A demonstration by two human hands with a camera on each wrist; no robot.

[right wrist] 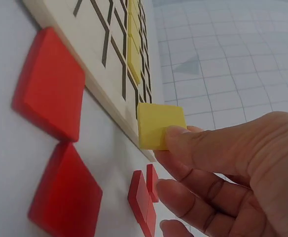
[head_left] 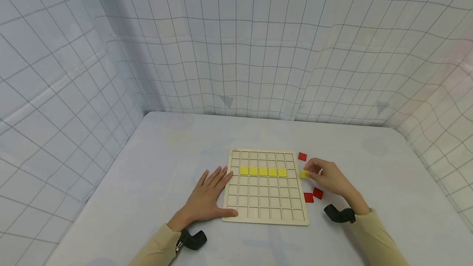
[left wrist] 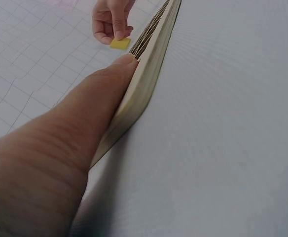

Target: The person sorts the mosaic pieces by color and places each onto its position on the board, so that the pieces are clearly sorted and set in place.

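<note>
Sleeves [head_left: 378, 237], left hand [head_left: 205, 200] spread at the left edge of a board [head_left: 265, 192], right hand [head_left: 329, 175] pinching a yellow tile [head_left: 304, 174] beside its right edge, red tiles [head_left: 308, 197] nearby, five yellow tiles [head_left: 263, 171] in one row.

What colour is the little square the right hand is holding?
Yellow. The little square shows best in the right wrist view.

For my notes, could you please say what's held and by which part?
The right hand pinches a yellow tile by its palm-side edge; the left hand touches the board.
</note>
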